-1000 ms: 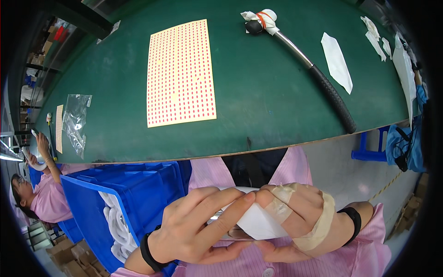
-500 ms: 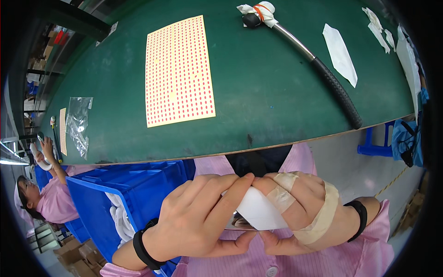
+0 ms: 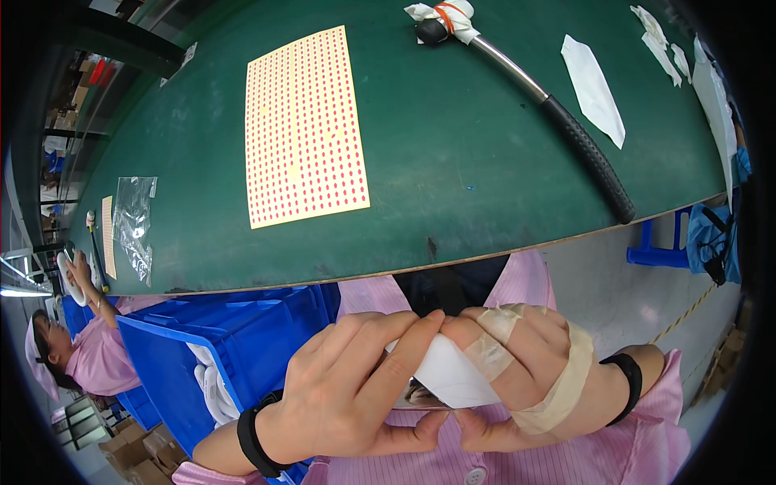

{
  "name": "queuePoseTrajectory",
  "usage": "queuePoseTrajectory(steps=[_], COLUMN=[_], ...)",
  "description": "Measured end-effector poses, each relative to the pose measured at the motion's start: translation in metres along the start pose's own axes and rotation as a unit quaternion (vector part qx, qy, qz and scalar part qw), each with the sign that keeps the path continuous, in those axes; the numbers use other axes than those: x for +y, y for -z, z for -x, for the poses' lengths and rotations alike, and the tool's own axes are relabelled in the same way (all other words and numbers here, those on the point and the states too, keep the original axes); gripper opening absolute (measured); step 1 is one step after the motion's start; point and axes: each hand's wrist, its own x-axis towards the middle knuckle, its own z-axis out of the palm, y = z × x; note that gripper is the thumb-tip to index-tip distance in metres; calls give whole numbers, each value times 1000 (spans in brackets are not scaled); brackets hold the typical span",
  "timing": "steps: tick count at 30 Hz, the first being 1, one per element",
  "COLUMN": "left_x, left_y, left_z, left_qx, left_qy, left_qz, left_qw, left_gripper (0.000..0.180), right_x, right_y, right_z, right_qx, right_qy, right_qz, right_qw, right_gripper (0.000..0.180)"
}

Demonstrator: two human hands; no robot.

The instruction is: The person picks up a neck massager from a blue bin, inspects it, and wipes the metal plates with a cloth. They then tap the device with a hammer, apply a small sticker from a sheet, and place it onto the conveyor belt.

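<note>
Close to my body, below the table's front edge, both hands grip a smooth white piece (image 3: 457, 373) with a shiny, mirror-like part on its left. Its exact kind is hidden by my fingers. My left hand (image 3: 347, 384) is closed on the left side, fingers over the top and thumb underneath. My right hand (image 3: 525, 368), with tape strips round its fingers and palm, pinches the right side the same way. The thumb tips nearly meet at the lower edge. Each wrist wears a black band.
On the green table (image 3: 420, 162) lie a sheet of red dots (image 3: 307, 129), a hammer (image 3: 550, 101) with a cloth-wrapped head, white paper (image 3: 594, 93) and a clear plastic bag (image 3: 133, 226). Blue bins (image 3: 234, 331) holding white parts stand at my left. A co-worker (image 3: 85, 352) handles a white part farther left.
The view has shifted slightly, so the things on the table sit a little differently in it. Both hands keep the same grip on the white piece, which looks barely tilted.
</note>
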Motion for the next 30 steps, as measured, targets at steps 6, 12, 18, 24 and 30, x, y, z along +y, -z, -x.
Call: queuePoseTrajectory(steps=[6,12,18,24,30], left_x=[4,2,-2,3,7], left_y=[1,1,14,26,18], left_z=[1,2,-3,-9,-7], left_qx=[-4,-13,-68,-152,-150], left_qy=[16,23,-16,-10,-5], left_qz=[13,38,47,25,30], left_qw=[1000,999,996,988,988], left_gripper=[64,65,72,76,72], right_x=[-1,1,3,-2,-5], right_y=[1,-2,11,11,7], right_z=[-1,-1,-11,-12,-10], right_qx=[13,22,-40,-31,-18], right_qy=[17,17,8,32,43], right_qz=[-31,-62,-86,-56,-44], right_qw=[999,998,995,997,998], right_gripper=[65,64,62,61,61])
